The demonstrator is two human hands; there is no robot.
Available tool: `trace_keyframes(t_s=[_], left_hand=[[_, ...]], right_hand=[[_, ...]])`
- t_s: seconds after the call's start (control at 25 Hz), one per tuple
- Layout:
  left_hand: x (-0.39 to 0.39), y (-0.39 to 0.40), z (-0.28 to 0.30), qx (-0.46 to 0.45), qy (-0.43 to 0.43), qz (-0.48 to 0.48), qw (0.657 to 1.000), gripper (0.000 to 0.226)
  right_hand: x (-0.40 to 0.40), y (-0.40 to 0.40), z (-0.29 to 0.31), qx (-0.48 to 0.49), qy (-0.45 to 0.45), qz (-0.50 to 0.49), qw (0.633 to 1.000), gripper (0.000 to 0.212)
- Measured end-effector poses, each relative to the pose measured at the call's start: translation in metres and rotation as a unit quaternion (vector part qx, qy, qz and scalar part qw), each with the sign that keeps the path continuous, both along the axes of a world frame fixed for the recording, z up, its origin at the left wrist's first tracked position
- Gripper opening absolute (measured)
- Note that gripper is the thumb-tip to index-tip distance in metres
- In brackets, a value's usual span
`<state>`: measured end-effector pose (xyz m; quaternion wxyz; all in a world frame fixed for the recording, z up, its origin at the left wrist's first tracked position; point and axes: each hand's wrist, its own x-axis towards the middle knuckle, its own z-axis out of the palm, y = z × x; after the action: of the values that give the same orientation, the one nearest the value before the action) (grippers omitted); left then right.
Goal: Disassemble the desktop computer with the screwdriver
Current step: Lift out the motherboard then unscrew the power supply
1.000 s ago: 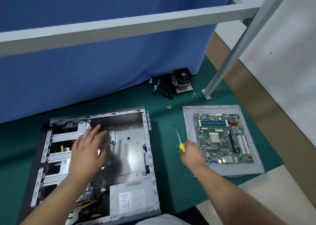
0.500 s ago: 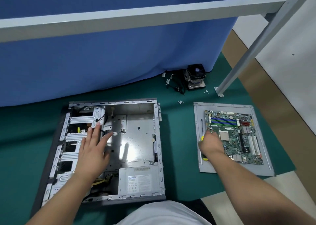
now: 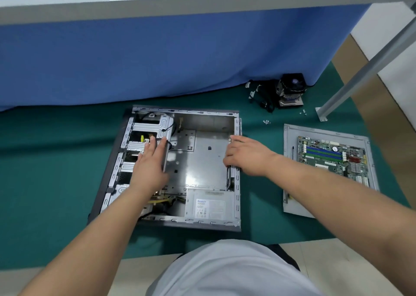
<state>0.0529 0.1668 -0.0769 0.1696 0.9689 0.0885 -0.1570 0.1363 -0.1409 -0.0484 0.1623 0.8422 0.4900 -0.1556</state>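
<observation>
On green mat [image 3: 56,160]: opened computer case [image 3: 209,160], lying flat. Left hand [image 3: 150,163], fingers straight, rests on drive cage [image 3: 153,127]. Right hand [image 3: 245,156] curls over case's right edge. Screwdriver [image 3: 292,154] lies on side panel [image 3: 290,205], beside motherboard [image 3: 333,158].

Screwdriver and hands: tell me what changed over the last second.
The right hand let go of the screwdriver, leaving it on the side panel beside the motherboard, then moved left to grip the case at its right wall. The left hand stayed inside the case, by the drive cage.
</observation>
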Motion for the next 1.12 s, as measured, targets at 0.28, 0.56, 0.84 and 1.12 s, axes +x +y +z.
trace_keyframes(t_s=[0.28,0.56,0.84,1.12], left_hand=[[0.007,-0.004,0.011,0.031,0.032,-0.031,0.999,0.117],[0.047,-0.023,0.016,0.076,-0.002,-0.153,0.985,0.114],[0.114,-0.046,0.019,0.154,-0.021,-0.242,0.958,0.099],[0.134,-0.054,0.011,0.175,-0.087,-0.262,0.945,0.084]], right_hand=[[-0.001,0.003,0.004,-0.002,-0.012,0.000,1.000,0.029],[-0.037,-0.025,-0.002,0.032,0.030,-0.085,0.995,0.018],[-0.078,-0.013,-0.005,0.074,0.082,-0.167,0.980,0.044],[-0.090,0.031,-0.005,0.088,0.113,-0.204,0.969,0.045]])
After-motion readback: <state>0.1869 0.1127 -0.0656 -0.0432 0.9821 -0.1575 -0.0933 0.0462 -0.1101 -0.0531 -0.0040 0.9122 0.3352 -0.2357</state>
